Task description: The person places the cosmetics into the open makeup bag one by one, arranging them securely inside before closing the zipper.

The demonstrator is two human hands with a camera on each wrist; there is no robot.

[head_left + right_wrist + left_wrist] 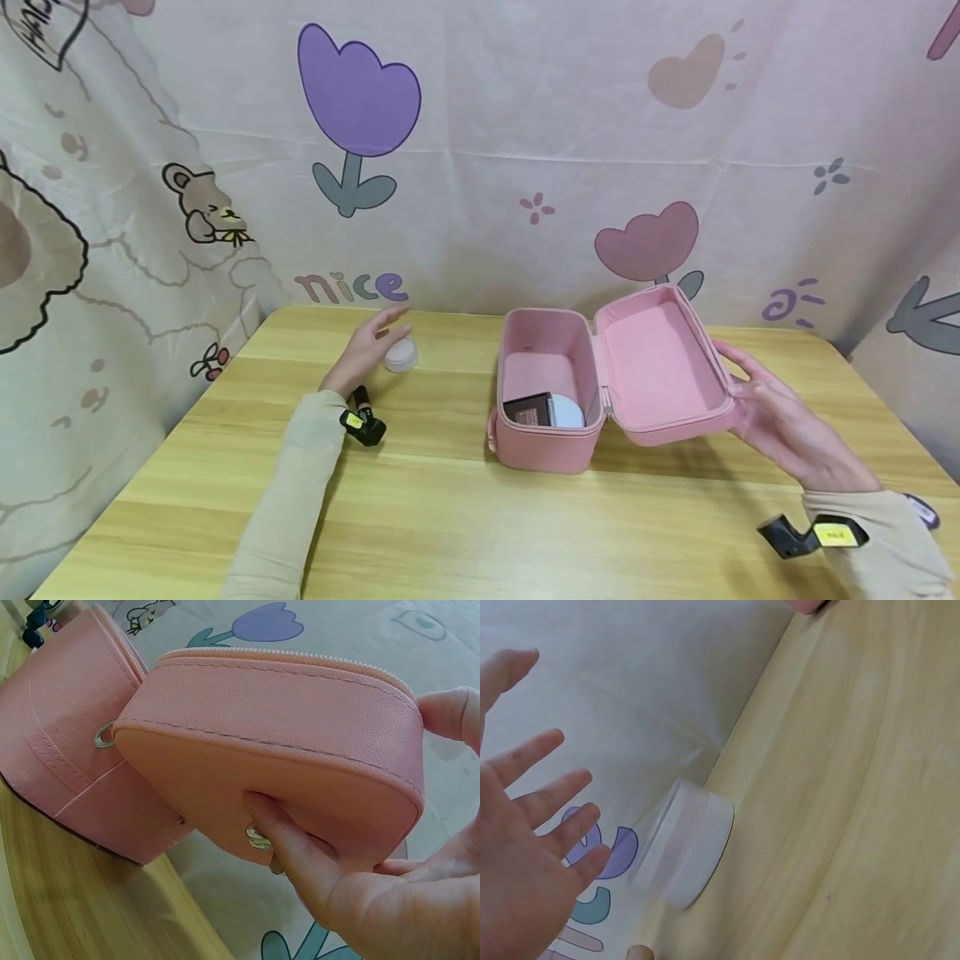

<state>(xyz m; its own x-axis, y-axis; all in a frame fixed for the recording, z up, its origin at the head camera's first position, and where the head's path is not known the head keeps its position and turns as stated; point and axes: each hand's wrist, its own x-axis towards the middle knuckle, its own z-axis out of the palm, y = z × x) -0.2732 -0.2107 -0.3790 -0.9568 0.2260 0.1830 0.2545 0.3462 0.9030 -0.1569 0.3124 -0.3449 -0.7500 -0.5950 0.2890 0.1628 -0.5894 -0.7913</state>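
Note:
A pink zip-up cosmetic case stands on the table with its lid swung out to the right. Inside lie a dark brown box and a white rounded item. My right hand grips the lid's outer edge; in the right wrist view, one digit presses the lid's outer face and another touches its rim. My left hand hovers beside a small round jar with fingers extended. The left wrist view shows a gap between that hand and the jar.
A dark, slim tube lies by my left wrist, partly hidden by the wrist camera. Beside my right sleeve an oval, dark-rimmed object is partly covered. A printed cloth hangs behind the wooden table.

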